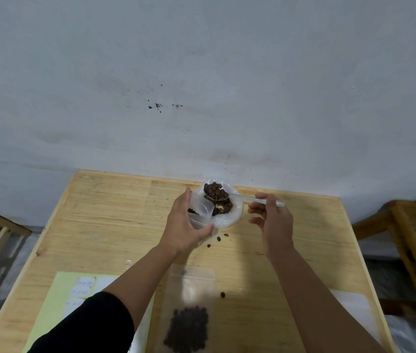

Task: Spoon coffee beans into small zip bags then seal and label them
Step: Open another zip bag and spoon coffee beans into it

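Right hand (272, 217) pinched the loaded spoon (217, 193) (handle pointing right), just right of the bag (200, 212) the left hand (185, 225) gripped.

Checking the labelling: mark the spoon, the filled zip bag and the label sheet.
spoon (216, 193), head view, on the bean-heaped bowl.
filled zip bag (188, 327), head view, on the beans inside.
label sheet (56, 296), head view, on its green backing.

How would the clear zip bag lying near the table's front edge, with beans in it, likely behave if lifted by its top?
The clear zip bag looks thin, so probably floppy. Its dark coffee beans bunch at one end, so it would likely sag there.
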A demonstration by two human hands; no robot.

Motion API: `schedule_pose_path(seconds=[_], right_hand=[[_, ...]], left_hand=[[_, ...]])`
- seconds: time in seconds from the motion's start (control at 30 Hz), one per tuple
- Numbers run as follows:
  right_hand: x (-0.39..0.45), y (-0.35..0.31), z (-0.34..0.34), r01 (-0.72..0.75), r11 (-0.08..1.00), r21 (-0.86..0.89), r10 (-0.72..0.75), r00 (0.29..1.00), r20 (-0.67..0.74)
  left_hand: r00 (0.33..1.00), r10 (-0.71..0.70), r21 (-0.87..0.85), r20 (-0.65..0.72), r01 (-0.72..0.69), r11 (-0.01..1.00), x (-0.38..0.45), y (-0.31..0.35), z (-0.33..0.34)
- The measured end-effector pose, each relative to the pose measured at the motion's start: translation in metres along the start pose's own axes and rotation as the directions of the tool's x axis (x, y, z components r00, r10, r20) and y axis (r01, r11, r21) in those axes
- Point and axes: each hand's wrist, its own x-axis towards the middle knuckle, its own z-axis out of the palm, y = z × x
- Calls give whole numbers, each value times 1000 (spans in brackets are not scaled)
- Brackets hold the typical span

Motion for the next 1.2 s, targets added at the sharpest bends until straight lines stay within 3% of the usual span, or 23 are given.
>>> schedule_pose_path(seconds=[0.17, 0.27, 0.43, 0.73, 0.93, 1.2], right_hand=[[-11, -8, 3, 245, 948, -203, -204, 958, 203], [-13, -10, 1, 271, 938, -217, -233, 955, 184], [-7, -7, -16, 140, 986, -89, -149, 983, -104], [-4, 51, -48, -97, 952, -291, -24, 923, -385], [-3, 67, -47, -191, 872, -450, -38, 891, -452], [0, 72, -44, -230, 763, -604, -69, 901, -429]], left_hand=[[1000, 21, 7, -3, -21, 1000, 0, 3, -1], [1000, 28, 9, 2, -28, 1000, -1, 5, -1], [999, 32, 8, 6, -33, 999, -2, 5, -2], [1000, 30, 13, 0, -30, 999, -2, 3, 2], [1000, 24, 34, 4, -24, 999, -2, 2, 2], [1000, 20, 30, -1, -20, 999, -4, 2, -1]])
